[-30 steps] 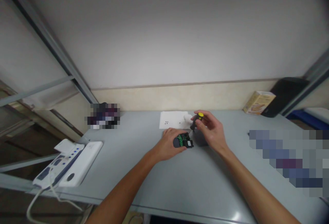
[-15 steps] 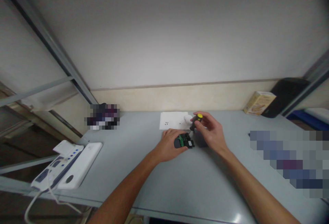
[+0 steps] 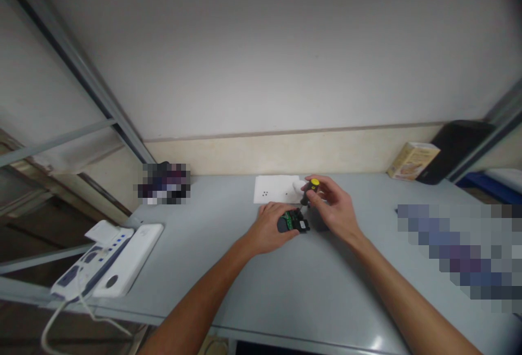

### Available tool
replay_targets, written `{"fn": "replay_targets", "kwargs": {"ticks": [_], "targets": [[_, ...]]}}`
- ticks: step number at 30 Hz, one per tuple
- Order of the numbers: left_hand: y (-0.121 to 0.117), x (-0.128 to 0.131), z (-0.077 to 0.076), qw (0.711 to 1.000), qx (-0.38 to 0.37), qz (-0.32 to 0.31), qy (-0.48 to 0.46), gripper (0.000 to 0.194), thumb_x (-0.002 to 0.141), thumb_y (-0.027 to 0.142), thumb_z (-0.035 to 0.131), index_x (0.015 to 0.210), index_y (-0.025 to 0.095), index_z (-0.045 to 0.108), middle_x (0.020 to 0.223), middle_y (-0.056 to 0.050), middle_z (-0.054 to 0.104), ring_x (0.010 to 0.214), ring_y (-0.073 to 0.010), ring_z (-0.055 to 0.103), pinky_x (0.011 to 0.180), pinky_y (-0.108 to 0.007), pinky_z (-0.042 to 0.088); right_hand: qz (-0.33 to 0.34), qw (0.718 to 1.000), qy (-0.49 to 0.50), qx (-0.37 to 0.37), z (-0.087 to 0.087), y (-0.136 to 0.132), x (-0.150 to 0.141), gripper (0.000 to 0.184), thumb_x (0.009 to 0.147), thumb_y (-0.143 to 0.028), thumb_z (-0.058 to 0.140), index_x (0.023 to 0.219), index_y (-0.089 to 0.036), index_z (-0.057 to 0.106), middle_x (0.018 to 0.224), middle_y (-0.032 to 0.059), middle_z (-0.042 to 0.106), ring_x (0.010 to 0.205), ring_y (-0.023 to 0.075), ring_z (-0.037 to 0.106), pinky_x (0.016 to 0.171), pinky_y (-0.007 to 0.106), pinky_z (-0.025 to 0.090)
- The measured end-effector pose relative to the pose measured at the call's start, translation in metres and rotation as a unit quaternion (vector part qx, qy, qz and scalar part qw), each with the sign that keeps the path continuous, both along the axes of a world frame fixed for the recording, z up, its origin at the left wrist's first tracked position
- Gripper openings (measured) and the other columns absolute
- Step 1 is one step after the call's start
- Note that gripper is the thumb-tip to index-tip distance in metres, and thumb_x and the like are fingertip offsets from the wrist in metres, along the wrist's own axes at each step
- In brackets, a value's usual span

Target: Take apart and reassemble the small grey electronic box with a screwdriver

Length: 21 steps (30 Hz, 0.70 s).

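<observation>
My left hand point(image 3: 271, 230) is closed round a small black device with a bare green circuit board point(image 3: 290, 220), gripping its edges at table height. A screwdriver point(image 3: 310, 192) with a dark handle and a yellow end cap is pinched in the fingers of my right hand point(image 3: 334, 205). It leans over the device, its tip down at the far right part of the board; whether it sits in a screw I cannot tell. Behind the hands lies a white sheet point(image 3: 273, 189) bearing several small dark bits. A white rounded object point(image 3: 299, 187) rests on it, partly hidden by my right hand.
On the grey table point(image 3: 212, 219), a white power strip point(image 3: 93, 260) and a white flat block point(image 3: 129, 260) lie at the left with cables. A yellow box point(image 3: 412, 160) and a black case point(image 3: 459, 151) lean at the back right. Blurred-out items lie at both sides.
The screwdriver's yellow end has shifted very slightly left with my right hand. Both hands keep their hold, and the whole view has moved a touch.
</observation>
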State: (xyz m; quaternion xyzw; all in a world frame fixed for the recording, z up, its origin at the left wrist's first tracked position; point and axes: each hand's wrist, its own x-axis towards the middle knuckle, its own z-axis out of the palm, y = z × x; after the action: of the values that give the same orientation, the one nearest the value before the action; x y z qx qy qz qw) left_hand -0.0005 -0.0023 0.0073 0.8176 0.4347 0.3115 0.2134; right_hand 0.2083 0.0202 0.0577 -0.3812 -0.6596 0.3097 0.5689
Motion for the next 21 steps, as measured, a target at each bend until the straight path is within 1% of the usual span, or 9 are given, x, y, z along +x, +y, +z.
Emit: {"fn": "replay_targets", "kwargs": {"ticks": [3, 8, 12, 17, 21], "targets": [[-0.0003, 0.0000, 0.0000, 1.000, -0.001, 0.003, 0.005, 0.045, 0.083, 0.035, 0.082, 0.123, 0.027, 0.063, 0.128, -0.003, 0.069, 0.123, -0.0271, 0.058, 0.110, -0.045, 0.040, 0.002, 1.000, 0.002, 0.001, 0.0006, -0.0011, -0.0008, 0.029, 0.089, -0.038, 0.072, 0.115, -0.025, 0.069, 0.089, 0.0018, 0.072, 0.071, 0.0169, 0.067, 0.067, 0.031, 0.058], [-0.0018, 0.0005, 0.0019, 1.000, 0.005, -0.004, 0.016, 0.035, 0.085, 0.033, 0.081, 0.114, 0.026, 0.063, 0.129, -0.003, 0.068, 0.123, -0.0256, 0.058, 0.110, -0.043, 0.040, 0.003, 1.000, 0.003, 0.000, -0.0003, -0.0009, -0.0011, 0.029, 0.089, -0.038, 0.072, 0.115, -0.025, 0.069, 0.092, 0.0028, 0.072, 0.073, 0.0175, 0.067, 0.065, 0.030, 0.058], [-0.0023, 0.0004, 0.0035, 1.000, 0.009, -0.012, 0.024, 0.034, 0.086, 0.034, 0.080, 0.114, 0.026, 0.062, 0.129, -0.004, 0.068, 0.124, -0.0258, 0.057, 0.110, -0.044, 0.039, 0.006, 1.000, -0.004, 0.004, -0.0020, -0.0006, -0.0013, 0.029, 0.090, -0.037, 0.072, 0.117, -0.025, 0.069, 0.094, 0.0026, 0.072, 0.072, 0.0163, 0.067, 0.067, 0.030, 0.059], [-0.0027, 0.0002, 0.0052, 0.999, 0.013, -0.020, 0.036, 0.031, 0.088, 0.035, 0.077, 0.115, 0.026, 0.062, 0.132, -0.005, 0.068, 0.126, -0.0260, 0.057, 0.111, -0.044, 0.039, -0.008, 1.000, -0.021, 0.006, -0.0024, -0.0002, -0.0020, 0.030, 0.089, -0.036, 0.073, 0.118, -0.026, 0.069, 0.091, 0.0014, 0.071, 0.070, 0.0158, 0.066, 0.068, 0.030, 0.059], [-0.0031, 0.0008, 0.0057, 0.999, 0.015, -0.018, 0.040, 0.032, 0.088, 0.036, 0.077, 0.115, 0.027, 0.063, 0.131, -0.004, 0.069, 0.126, -0.0267, 0.058, 0.112, -0.045, 0.039, 0.003, 1.000, -0.021, 0.002, -0.0026, 0.0002, -0.0016, 0.030, 0.090, -0.037, 0.072, 0.118, -0.026, 0.070, 0.095, 0.0023, 0.071, 0.072, 0.0159, 0.066, 0.067, 0.030, 0.059]]}}
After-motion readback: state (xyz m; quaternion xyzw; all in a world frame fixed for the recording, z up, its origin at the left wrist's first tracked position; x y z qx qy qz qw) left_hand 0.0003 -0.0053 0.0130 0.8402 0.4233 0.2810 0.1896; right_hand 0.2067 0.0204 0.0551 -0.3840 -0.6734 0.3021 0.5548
